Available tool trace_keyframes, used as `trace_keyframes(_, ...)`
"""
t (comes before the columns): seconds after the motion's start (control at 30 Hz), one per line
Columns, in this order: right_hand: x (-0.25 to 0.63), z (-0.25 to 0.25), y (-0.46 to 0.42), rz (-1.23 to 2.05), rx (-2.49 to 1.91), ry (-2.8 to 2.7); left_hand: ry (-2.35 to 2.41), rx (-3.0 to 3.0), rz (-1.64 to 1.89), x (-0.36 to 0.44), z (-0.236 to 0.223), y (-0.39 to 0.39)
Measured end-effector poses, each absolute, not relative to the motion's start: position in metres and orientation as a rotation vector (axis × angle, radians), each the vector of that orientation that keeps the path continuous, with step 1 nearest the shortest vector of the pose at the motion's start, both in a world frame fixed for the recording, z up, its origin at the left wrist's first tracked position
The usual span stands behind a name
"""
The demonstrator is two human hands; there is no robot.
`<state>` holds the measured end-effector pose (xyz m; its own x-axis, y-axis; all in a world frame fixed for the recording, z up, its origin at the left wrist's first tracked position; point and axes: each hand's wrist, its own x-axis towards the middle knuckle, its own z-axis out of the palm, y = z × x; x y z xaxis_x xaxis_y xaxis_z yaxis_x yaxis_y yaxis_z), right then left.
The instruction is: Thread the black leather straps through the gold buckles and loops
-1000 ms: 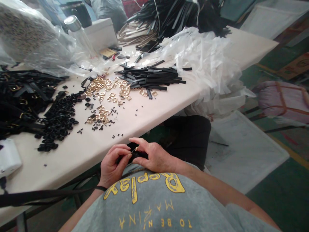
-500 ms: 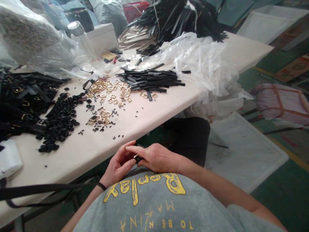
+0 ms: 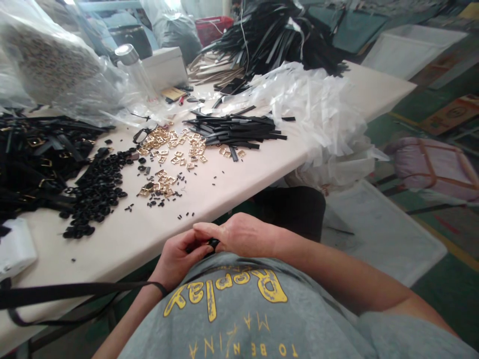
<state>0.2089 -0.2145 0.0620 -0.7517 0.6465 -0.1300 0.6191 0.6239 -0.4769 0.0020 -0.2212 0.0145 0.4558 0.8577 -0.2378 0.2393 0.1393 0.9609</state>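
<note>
Close against the shirt, just off the table's front edge, my left hand (image 3: 183, 252) and my right hand (image 3: 241, 234) meet. Between their fingertips they pinch a small black piece (image 3: 213, 243). Most of it is hidden by the fingers, so its exact kind does not show. My right thumb and fingers close over it from the right, while my left fingers curl round it from the left. A long black strap (image 3: 75, 294) runs from the left side of the view to my left wrist.
On the white table (image 3: 123, 254) lie gold buckles (image 3: 160, 142), a heap of small black loops (image 3: 97, 192), cut black strips (image 3: 239, 129) and buckled black straps (image 3: 33, 159). Plastic sheeting (image 3: 310, 104) hangs over the right edge. A clear bottle (image 3: 136, 67) stands behind.
Both hands have drawn closer together, with the left fingers more curled. The glint of gold metal at the black piece is less visible. The view has tilted slightly.
</note>
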Motion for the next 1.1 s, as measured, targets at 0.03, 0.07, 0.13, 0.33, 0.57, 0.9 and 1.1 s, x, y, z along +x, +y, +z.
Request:
trace_keyframes(0.03,0.209,0.063,-0.213,0.752,-1.074,-2.806,1.068,1.462,0.587,0.001,0.015,-0.22)
trace_keyframes(0.07,0.208,0.063,-0.211,0.715,-1.058,-2.823,1.09,1.525,0.589,0.001,0.015,-0.218)
trace_keyframes(0.13,0.207,0.063,-0.205,0.647,-1.016,-2.842,1.13,1.616,0.609,0.001,0.014,-0.215)
trace_keyframes(0.33,0.206,0.07,-0.187,0.397,-0.903,-2.687,1.165,1.253,0.844,0.009,0.004,-0.207)
trace_keyframes(0.57,0.2,0.049,-0.209,0.616,-1.236,-1.612,1.09,0.78,1.043,0.014,0.001,-0.21)
trace_keyframes(0.9,0.171,0.007,-0.224,1.345,-1.078,-1.288,1.047,0.796,1.053,0.025,-0.01,-0.218)
trace_keyframes(1.1,0.18,0.008,-0.223,1.253,-1.095,-1.286,1.111,0.96,1.037,0.024,-0.008,-0.22)
